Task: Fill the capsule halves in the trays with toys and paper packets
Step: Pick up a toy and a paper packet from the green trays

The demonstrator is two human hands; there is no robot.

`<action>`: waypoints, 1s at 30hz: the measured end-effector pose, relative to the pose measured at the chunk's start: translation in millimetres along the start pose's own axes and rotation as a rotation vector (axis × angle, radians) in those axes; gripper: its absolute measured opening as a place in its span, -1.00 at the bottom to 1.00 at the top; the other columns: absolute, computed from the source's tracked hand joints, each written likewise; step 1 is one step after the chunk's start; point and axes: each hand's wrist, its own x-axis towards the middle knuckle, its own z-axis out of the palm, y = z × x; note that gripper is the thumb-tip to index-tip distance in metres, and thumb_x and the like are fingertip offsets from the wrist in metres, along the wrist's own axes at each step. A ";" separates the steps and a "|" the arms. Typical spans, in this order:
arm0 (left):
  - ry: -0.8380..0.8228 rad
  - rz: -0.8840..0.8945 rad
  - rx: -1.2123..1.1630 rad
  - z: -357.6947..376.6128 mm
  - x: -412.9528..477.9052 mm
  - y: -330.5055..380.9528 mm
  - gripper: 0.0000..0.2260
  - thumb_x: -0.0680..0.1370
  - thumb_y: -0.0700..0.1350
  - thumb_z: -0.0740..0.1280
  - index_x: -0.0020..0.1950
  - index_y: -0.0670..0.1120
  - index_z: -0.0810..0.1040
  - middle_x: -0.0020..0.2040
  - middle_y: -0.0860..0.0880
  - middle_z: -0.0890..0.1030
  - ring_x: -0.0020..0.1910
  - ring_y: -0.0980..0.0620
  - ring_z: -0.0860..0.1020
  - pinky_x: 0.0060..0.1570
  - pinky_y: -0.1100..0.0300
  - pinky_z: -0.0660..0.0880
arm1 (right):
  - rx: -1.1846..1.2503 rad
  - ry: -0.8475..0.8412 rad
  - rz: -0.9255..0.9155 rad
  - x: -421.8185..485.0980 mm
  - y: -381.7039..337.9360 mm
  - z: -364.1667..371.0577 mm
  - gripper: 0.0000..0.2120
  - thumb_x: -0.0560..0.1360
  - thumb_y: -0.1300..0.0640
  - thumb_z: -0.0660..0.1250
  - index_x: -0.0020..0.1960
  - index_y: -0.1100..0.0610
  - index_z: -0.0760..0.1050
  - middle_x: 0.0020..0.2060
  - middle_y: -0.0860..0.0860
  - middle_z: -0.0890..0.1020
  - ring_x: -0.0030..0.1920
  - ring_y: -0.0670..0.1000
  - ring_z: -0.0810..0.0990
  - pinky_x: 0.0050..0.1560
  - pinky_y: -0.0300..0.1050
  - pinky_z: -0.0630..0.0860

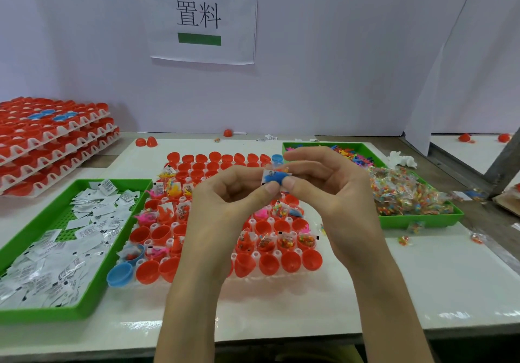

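While aloft, blue toy (273,178) between pinching fingers (291,185).

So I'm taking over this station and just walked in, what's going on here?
A person's left hand and right hand together pinch a blue toy and a white paper packet above the tray of red capsule halves. Several halves already hold toys and packets; the visible near row is empty. A green packet tray sits at left, a green tray with toys and bead bags at right.
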 end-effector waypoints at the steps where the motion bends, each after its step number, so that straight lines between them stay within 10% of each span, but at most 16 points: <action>1: 0.006 0.007 -0.005 0.2 0.1 -0.3 -0.64 0.25 0.05 0.51 -0.02 -0.06 0.72 -0.14 -0.05 0.74 -0.09 0.00 0.72 -0.07 0.28 0.62 | 0.010 -0.008 0.009 -0.2 0.4 -0.5 -0.73 0.44 0.25 0.49 0.01 -0.08 0.67 -0.09 -0.03 0.74 0.00 0.00 0.72 0.00 -0.18 0.64; 12: 0.132 0.089 0.030 -1.9 0.3 -2.7 -0.75 0.35 -0.02 0.50 -0.03 -0.06 0.68 -0.21 -0.03 0.74 -0.17 0.02 0.72 -0.13 0.30 0.61 | 0.047 0.046 0.082 16.9 5.7 4.1 -0.85 0.38 0.05 0.47 -0.05 -0.01 0.70 -0.12 -0.05 0.75 -0.05 -0.06 0.72 -0.09 -0.27 0.61; 19: 0.526 0.202 -0.094 -49.6 4.5 2.6 -0.88 0.47 -0.19 0.50 -0.16 0.04 0.68 -0.23 0.02 0.71 -0.14 0.03 0.70 -0.06 0.25 0.58 | -0.632 -0.031 -0.011 103.5 38.4 -4.3 -0.94 0.47 0.16 0.50 -0.07 0.04 0.71 -0.26 -0.20 0.67 -0.28 -0.29 0.61 -0.23 -0.47 0.45; 25: 0.561 0.177 -0.059 -67.1 4.2 -4.0 -0.87 0.49 -0.23 0.49 -0.16 0.01 0.67 -0.27 0.03 0.69 -0.18 0.05 0.68 -0.06 0.26 0.59 | -1.004 -0.329 0.052 138.5 89.2 9.4 -0.91 0.49 0.07 0.48 -0.01 0.02 0.71 -0.15 -0.08 0.68 -0.11 -0.10 0.60 0.17 0.07 0.56; 30: 0.534 0.181 -0.030 -67.3 2.8 -6.2 -0.86 0.48 -0.22 0.49 -0.19 0.02 0.68 -0.26 -0.01 0.70 -0.17 -0.01 0.69 -0.06 0.23 0.59 | -1.054 -0.329 0.018 148.9 115.8 16.1 -0.95 0.50 0.04 0.47 -0.06 -0.03 0.70 -0.21 -0.17 0.61 -0.08 -0.11 0.54 0.24 0.14 0.44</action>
